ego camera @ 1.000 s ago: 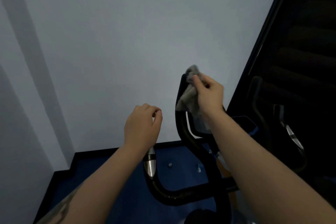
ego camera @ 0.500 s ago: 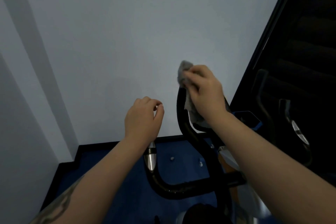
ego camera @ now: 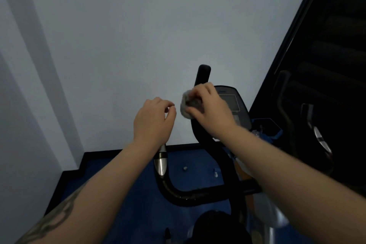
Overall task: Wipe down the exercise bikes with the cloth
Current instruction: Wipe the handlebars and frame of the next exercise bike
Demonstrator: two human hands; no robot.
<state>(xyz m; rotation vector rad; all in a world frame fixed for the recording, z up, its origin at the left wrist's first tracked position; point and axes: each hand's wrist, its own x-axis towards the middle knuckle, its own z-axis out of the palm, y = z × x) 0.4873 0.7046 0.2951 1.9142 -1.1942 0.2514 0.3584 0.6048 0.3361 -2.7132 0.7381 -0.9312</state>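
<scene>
A black exercise bike (ego camera: 200, 194) stands in front of me with curved handlebars and a console screen (ego camera: 229, 101). My right hand (ego camera: 210, 109) presses a bunched grey cloth (ego camera: 185, 105) around the right upright handlebar (ego camera: 203, 73), just below its bare tip. My left hand (ego camera: 152, 121) curls over the top of the left handlebar, above its silver grip sensor (ego camera: 160, 161); its fingers are bent, and whether they clasp the bar is hidden.
A pale wall rises close ahead and to the left. Blue floor (ego camera: 122, 166) with a black skirting lies below. A second bike's dark handlebar (ego camera: 318, 136) stands at right against a dark panel. The bike's black saddle (ego camera: 217, 228) is at the bottom.
My right hand has slid the cloth down from the tip of the right handlebar, leaving the tip bare. The console has come into view. My left hand has stayed on the left bar.
</scene>
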